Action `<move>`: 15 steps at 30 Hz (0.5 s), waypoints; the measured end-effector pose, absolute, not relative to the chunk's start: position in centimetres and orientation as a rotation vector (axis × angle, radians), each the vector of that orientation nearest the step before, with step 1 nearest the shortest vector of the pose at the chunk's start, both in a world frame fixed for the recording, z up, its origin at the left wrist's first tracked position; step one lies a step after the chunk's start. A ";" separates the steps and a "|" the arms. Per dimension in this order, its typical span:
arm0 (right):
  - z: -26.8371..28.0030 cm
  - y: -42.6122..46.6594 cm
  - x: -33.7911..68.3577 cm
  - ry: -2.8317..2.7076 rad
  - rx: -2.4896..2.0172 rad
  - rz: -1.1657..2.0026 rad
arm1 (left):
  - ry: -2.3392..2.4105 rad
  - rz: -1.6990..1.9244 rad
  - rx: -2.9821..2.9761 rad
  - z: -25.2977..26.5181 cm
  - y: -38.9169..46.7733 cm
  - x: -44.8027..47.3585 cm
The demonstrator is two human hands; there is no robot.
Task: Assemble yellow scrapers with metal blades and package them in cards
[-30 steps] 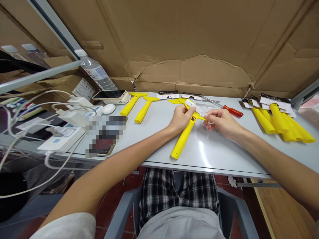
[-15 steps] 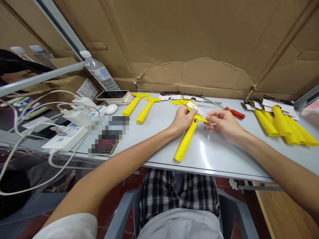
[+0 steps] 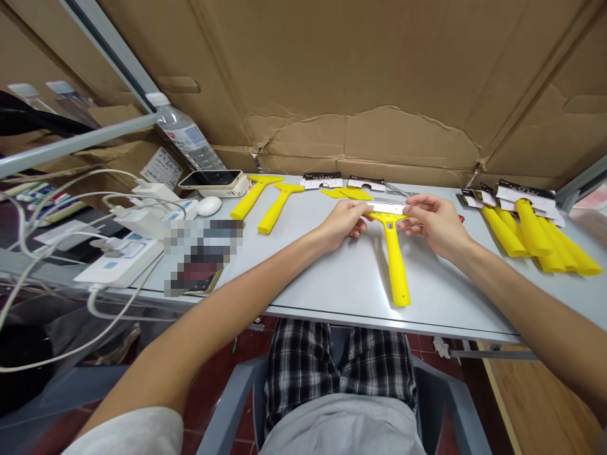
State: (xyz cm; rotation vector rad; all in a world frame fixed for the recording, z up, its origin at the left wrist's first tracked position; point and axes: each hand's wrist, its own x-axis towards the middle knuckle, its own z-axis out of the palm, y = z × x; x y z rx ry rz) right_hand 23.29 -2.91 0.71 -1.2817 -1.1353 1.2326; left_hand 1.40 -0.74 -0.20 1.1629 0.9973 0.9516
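Observation:
Between my hands is a yellow scraper (image 3: pixel 396 259), its handle slanting down toward the table's front edge. A flat metal blade (image 3: pixel 386 208) lies along the top of its head. My left hand (image 3: pixel 344 222) pinches the left end of the head, fingers curled. At the right end, my right hand (image 3: pixel 434 221) grips the head and blade between thumb and fingers. Behind the right hand, a red-handled screwdriver (image 3: pixel 397 189) is mostly hidden, its shaft showing. Yellow scraper parts (image 3: pixel 348 193) lie just beyond the left hand.
Two yellow scraper handles (image 3: pixel 272 212) lie left of my hands. Several yellow scrapers with card tops (image 3: pixel 533 230) are piled at the right. Black-and-white cards (image 3: pixel 322 181) lie at the back. A phone (image 3: pixel 211 179), a power strip (image 3: pixel 118 262) with cables and a bottle (image 3: pixel 187 136) crowd the left.
The scraper has turned, its handle end swinging right, and its head now lies level between my hands. My right hand has moved slightly and covers the screwdriver's handle.

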 end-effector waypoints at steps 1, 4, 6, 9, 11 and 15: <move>0.7 -2.9 23.3 -1.131 -1.273 1.237 | 1.007 0.961 1.153 -0.1 -0.7 1.3; 0.8 -2.8 23.3 -1.118 -1.242 1.251 | 1.022 0.974 1.146 0.1 -0.6 1.1; 0.9 -2.8 23.2 -1.115 -1.227 1.271 | 1.021 0.980 1.155 0.0 -0.6 1.1; 0.9 -2.9 23.1 -1.127 -1.212 1.322 | 1.029 0.995 1.167 -0.2 -0.5 1.1; 0.8 -2.9 23.2 -1.147 -1.208 1.360 | 1.040 1.001 1.177 -0.3 -0.5 1.2; 0.6 -2.8 23.4 -1.171 -1.221 1.399 | 1.053 0.991 1.205 -0.4 -0.5 1.3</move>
